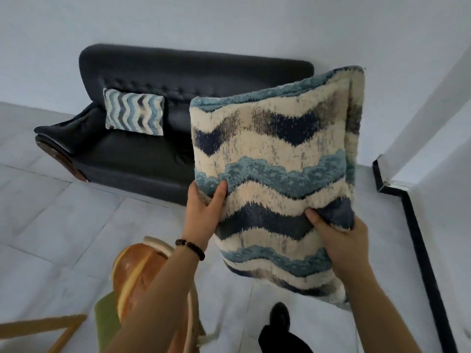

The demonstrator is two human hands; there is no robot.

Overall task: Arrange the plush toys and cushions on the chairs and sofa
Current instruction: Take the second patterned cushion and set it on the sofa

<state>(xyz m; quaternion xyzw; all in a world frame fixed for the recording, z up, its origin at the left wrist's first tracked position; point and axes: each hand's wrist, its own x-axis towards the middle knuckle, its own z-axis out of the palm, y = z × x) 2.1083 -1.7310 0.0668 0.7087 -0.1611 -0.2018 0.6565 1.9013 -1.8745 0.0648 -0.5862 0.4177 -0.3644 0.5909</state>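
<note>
I hold a large cushion (280, 159) with cream, navy and teal wavy stripes up in front of me. My left hand (204, 212) grips its left edge, thumb on the front. My right hand (341, 240) grips its lower right part, thumb pressed into the fabric. Beyond it stands a dark navy sofa (142, 154) against the wall. A smaller cushion (134, 112) with a matching zigzag pattern leans on the sofa's backrest at the left. The held cushion hides the sofa's right half.
A bread-shaped plush toy (135, 273) rests on a chair with a green seat (105, 319) at the lower left. A wooden frame (51, 324) shows at the bottom left. My dark shoe (279, 317) stands on the pale tiled floor. A white wall with black skirting (420, 250) runs along the right.
</note>
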